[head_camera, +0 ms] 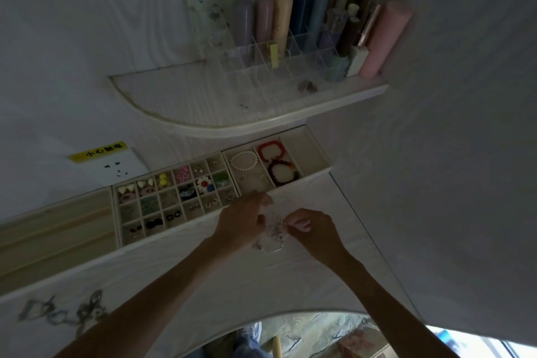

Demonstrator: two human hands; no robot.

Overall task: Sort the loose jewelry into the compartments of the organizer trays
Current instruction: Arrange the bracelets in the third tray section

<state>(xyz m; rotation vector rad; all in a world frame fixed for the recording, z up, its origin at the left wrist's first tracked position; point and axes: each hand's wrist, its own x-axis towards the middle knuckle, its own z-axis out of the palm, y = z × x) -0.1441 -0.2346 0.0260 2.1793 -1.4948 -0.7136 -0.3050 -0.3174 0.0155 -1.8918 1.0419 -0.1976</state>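
I see the white table carrying three trays along its far edge: a long slotted tray, a many-celled grid tray filled with small earrings and charms, and a bracelet tray holding a pearl bracelet and red bracelets. Just before the trays, my left hand and right hand both pinch a silvery chain bracelet, which lies partly on the table between them.
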